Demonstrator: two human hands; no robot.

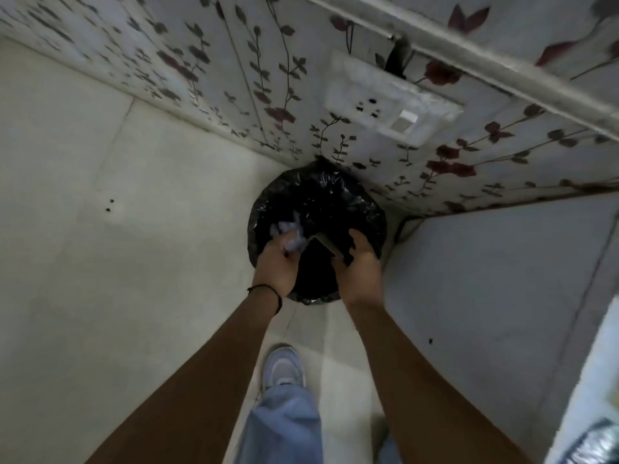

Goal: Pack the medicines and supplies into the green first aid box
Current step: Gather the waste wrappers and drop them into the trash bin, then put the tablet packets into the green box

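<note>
Both my hands reach over a bin lined with a black plastic bag (321, 195) that stands on the floor against the wall. My left hand (278, 266) is closed around crumpled pale blue material (294, 236), held over the bin's opening. My right hand (360, 262) grips a small flat dark object with a light edge (326, 244), possibly a box or card, also over the bin. The green first aid box is not in view.
A floral-patterned wall with a white socket plate (392, 98) rises behind the bin. Pale floor tiles (134, 229) spread to the left. My shoe (284, 366) and trouser leg are below. A white surface edge (596, 396) shows at the far right.
</note>
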